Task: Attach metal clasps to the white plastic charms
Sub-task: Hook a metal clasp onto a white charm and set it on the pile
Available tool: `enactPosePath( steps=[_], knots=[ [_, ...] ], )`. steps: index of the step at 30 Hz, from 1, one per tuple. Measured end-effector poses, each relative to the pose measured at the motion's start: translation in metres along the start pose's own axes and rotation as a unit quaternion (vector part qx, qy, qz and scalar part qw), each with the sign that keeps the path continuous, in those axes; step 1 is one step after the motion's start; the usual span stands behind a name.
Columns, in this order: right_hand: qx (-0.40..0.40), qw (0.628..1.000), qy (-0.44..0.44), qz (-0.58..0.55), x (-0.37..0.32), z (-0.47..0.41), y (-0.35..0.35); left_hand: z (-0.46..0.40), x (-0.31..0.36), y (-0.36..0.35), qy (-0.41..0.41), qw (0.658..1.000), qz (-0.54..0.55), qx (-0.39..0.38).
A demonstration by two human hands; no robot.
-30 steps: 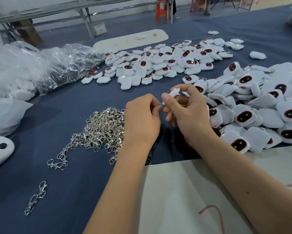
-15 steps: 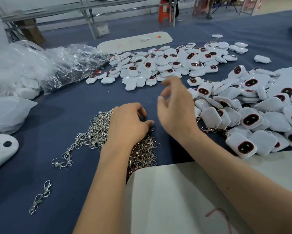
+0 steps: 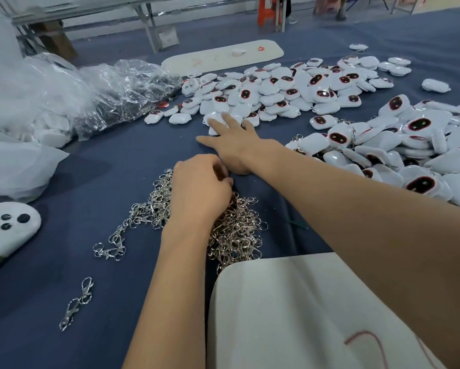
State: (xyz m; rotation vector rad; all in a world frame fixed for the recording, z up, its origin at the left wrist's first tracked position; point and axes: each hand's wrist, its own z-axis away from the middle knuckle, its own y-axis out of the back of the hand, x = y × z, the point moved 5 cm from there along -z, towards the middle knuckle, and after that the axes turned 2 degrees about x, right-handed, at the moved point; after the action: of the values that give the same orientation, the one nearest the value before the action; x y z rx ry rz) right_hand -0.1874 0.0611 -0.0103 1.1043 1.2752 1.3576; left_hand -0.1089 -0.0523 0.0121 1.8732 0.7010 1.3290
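A second before, both hands had been pinched together on one charm; now the right hand point(image 3: 231, 145) had let go and stretched out flat-fingered toward 12 o'clock, its fingertips point(image 3: 225, 115) touching the near edge of the far heap of white plastic charms point(image 3: 282, 91). The left hand point(image 3: 199, 190) had dropped onto the pile of metal clasps point(image 3: 234, 230) at 6 o'clock on the table point(image 3: 90, 177), fingers curled, probably on a clasp, though the grip was hidden. This looked like a new cycle starting, with the right-side pile point(image 3: 399, 155) at 3 o'clock likely finished pieces.
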Motion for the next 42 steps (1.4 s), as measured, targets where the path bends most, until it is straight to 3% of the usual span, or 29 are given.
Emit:
enactPosePath(
  steps=[5,13,17,20,23,26,30,33,36,40,42],
  knots=[
    [0.105,0.994,0.026,0.009,-0.005,0.017,0.009,-0.001,-0.01,0.006,0.03,0.999,-0.004,0.014],
    [0.171,0.97,-0.059,-0.159,0.021,0.08,0.019,0.001,0.003,0.001,-0.02,0.999,-0.046,-0.018],
    [0.268,0.865,-0.192,-0.379,0.033,0.129,0.012,0.0,0.011,-0.002,-0.025,0.994,-0.081,-0.065],
    [0.253,0.806,-0.221,-0.487,0.032,0.154,-0.003,0.007,0.021,-0.01,-0.033,0.984,-0.1,-0.146],
    [0.223,0.757,-0.206,-0.579,0.034,0.164,-0.012,0.008,0.029,-0.014,-0.051,0.977,-0.107,-0.178],
    [0.236,0.692,-0.18,-0.658,0.04,0.168,-0.013,0.007,0.032,-0.017,-0.059,0.981,-0.078,-0.168],
    [0.287,0.63,-0.169,-0.702,0.046,0.172,-0.013,0.004,0.034,-0.016,-0.064,0.993,-0.004,-0.098],
    [0.29,0.664,-0.168,-0.668,0.044,0.171,-0.015,0.002,0.035,-0.014,-0.022,0.988,0.144,-0.045],
    [0.278,0.695,-0.162,-0.643,0.04,0.167,-0.014,0.007,0.036,-0.02,0.046,0.944,0.324,-0.043],
    [0.283,0.721,-0.154,-0.614,0.038,0.168,-0.013,0.011,0.037,-0.03,0.077,0.913,0.396,-0.062],
    [0.289,0.716,-0.164,-0.614,0.04,0.169,-0.013,0.012,0.036,-0.032,0.085,0.905,0.412,-0.059]
  ],
)
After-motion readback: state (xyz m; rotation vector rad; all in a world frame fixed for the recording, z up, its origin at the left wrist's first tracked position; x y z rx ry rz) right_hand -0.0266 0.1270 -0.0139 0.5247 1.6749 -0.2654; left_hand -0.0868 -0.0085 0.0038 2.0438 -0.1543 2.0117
